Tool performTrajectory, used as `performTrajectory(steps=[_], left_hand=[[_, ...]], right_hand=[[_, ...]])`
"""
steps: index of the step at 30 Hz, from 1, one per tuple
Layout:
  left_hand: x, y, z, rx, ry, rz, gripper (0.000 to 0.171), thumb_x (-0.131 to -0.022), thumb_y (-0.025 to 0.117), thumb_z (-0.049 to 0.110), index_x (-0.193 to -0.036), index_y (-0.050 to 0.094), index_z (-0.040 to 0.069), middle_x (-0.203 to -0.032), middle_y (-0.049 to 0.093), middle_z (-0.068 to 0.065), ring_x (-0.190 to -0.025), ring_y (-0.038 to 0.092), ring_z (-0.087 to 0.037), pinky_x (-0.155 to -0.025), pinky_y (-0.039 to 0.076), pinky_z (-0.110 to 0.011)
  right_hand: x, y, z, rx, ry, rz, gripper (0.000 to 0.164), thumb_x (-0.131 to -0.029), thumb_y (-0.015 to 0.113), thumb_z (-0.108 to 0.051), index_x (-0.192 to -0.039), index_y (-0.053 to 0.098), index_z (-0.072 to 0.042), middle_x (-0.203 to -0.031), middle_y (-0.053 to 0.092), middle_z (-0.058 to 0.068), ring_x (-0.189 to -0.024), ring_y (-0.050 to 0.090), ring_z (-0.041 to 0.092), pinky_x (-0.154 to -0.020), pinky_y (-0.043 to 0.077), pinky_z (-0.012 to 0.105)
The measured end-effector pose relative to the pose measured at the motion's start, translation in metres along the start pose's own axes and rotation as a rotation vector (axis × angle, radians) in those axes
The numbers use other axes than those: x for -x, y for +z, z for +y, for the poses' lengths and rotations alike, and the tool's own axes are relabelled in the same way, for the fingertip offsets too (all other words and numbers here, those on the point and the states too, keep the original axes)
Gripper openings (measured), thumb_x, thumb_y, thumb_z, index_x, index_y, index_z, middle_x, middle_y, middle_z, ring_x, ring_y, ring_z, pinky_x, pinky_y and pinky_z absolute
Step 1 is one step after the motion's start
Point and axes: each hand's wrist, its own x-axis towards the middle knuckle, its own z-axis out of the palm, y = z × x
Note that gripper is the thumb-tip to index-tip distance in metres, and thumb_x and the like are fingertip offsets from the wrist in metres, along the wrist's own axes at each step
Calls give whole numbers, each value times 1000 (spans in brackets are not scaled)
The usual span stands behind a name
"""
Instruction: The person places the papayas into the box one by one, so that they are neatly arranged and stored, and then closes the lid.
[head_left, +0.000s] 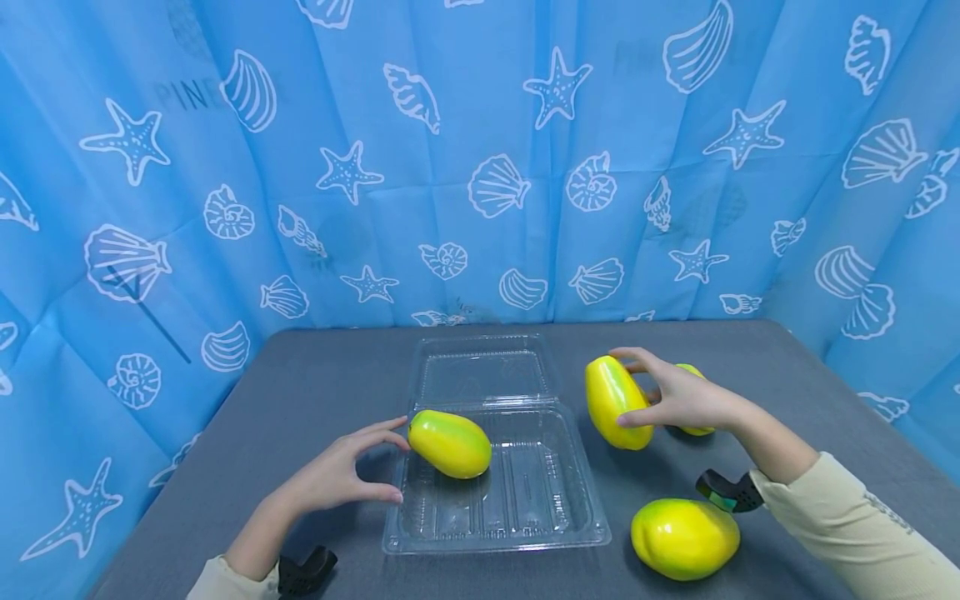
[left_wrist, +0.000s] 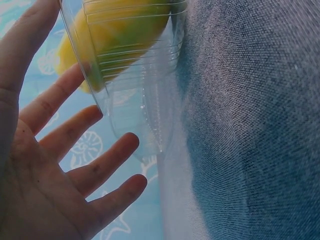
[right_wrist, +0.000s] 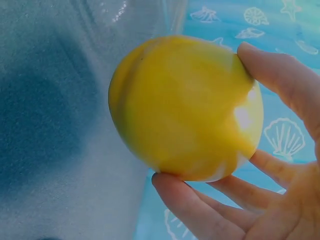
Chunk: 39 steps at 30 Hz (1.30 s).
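My right hand (head_left: 678, 396) grips a yellow papaya (head_left: 617, 403) with thumb and fingertips, holding it upright beside the container's right edge. In the right wrist view, the held papaya (right_wrist: 182, 107) appears clear of the table. A clear plastic clamshell container (head_left: 525, 546) lies with its lid folded back. Inside its left part sits a yellow-green papaya (head_left: 452, 444). My left hand (head_left: 333, 471) is at the container's left side, thumb and fingers spread, holding nothing. In the left wrist view, fingertips overlap the container wall (left_wrist: 135, 45); whether they touch it I cannot tell.
Another papaya (head_left: 684, 539) lies on the grey table (head_left: 315, 358) at the front right. Behind my right hand, one more papaya (head_left: 696, 431) is partly hidden. The raised-edge lid (head_left: 483, 379) extends toward the back. A blue shell-print curtain (head_left: 450, 208) borders the table.
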Motion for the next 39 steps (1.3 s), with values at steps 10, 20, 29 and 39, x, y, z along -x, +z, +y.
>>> performTrajectory(steps=[10,20,29,39], left_hand=[[0,0,1,-7,9,0,49,-76,75,35,-118,59,15,-149,36,-15,-134,34,-44,-100,34,-65],[1,0,2,-3,6,-8,50,-77,75,37,-118,59,15,-149,35,-15,-135,33,-44,-100,34,-65],[0,-1,2,-2,-1,-12,49,-77,75,36,-118,59,14,-149,35,-15,-135,32,-44,-101,33,-66],[0,0,1,-5,-10,-12,50,-77,75,35,-119,58,15,-149,35,-15,-135,33,-44,-101,33,-65]], right_hand=[[2,1,-11,14,-33,18,88,-78,75,-27,-143,20,-6,-140,30,32,-106,58,42,-78,57,44],[2,5,-23,37,-100,34,87,-77,76,-26,-142,23,-5,-139,34,30,-109,56,42,-78,57,42],[2,10,-32,-14,-125,-4,86,-78,75,-25,-143,22,-8,-141,32,31,-103,61,38,-72,58,36],[-2,18,-43,-13,-160,-28,86,-77,76,-28,-143,24,-10,-142,34,29,-105,62,39,-74,58,36]])
